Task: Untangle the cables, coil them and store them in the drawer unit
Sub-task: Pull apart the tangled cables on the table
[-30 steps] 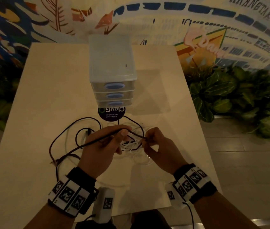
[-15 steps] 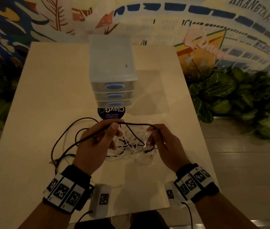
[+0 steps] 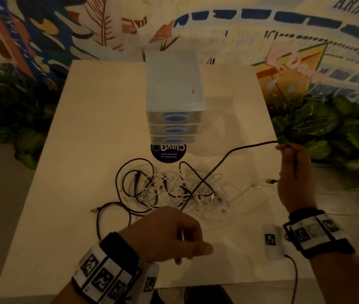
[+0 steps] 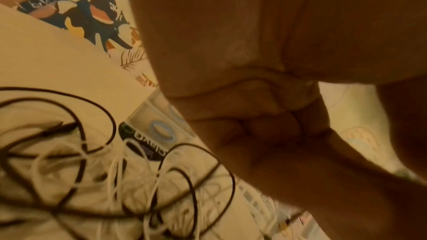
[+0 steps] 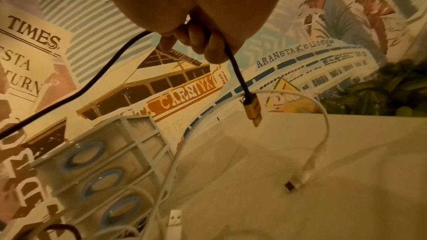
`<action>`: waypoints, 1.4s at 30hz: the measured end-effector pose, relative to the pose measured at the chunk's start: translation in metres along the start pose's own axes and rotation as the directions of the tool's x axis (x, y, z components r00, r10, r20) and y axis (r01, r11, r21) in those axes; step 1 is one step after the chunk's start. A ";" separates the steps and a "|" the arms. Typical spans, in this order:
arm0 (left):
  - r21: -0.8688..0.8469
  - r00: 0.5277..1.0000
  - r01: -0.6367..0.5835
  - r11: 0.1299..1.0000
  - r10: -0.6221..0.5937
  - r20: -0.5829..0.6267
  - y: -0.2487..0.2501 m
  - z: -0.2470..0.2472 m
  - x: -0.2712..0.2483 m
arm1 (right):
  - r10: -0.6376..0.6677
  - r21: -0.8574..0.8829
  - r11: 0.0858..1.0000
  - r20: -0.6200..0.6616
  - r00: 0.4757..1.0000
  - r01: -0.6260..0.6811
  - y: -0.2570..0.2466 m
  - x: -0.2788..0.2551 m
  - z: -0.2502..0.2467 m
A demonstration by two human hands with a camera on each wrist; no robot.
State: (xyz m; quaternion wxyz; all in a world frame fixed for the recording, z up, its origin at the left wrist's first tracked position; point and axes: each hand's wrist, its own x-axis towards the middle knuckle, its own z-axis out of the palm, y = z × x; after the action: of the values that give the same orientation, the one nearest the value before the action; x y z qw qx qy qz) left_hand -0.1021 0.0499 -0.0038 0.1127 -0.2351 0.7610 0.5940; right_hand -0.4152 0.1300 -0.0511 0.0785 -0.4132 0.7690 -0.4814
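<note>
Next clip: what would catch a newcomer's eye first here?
The right hand, out at the table's right edge, grips a black cable stretched up out of the tangle of black and white cables mid-table, its gold plug dangling below the fingers. Behind the tangle stands a translucent three-drawer unit, all drawers shut.

You hold a black cable (image 3: 222, 161) ending in a gold plug (image 5: 252, 108). White cables (image 3: 198, 194) mix with black ones in front of the drawer unit (image 3: 174, 102), translucent pale grey with blue oval handles. Dark navy round sticker (image 3: 168, 153), white text, at its base. Table (image 3: 90, 132) cream. Wristbands (image 3: 103, 275) black-white square markers.
</note>
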 end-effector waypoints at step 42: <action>-0.072 0.557 -0.013 0.997 -0.052 -0.829 -0.042 -0.097 -0.040 | -0.053 0.001 0.998 0.490 0.870 0.060 -0.056 -0.009 0.043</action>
State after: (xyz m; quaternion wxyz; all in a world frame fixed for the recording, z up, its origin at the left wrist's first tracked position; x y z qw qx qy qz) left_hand -0.0366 -0.0416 0.0044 -0.2602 -0.4993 0.7007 0.4381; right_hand -0.3557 0.0967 -0.0312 0.2534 -0.5444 0.7153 -0.3576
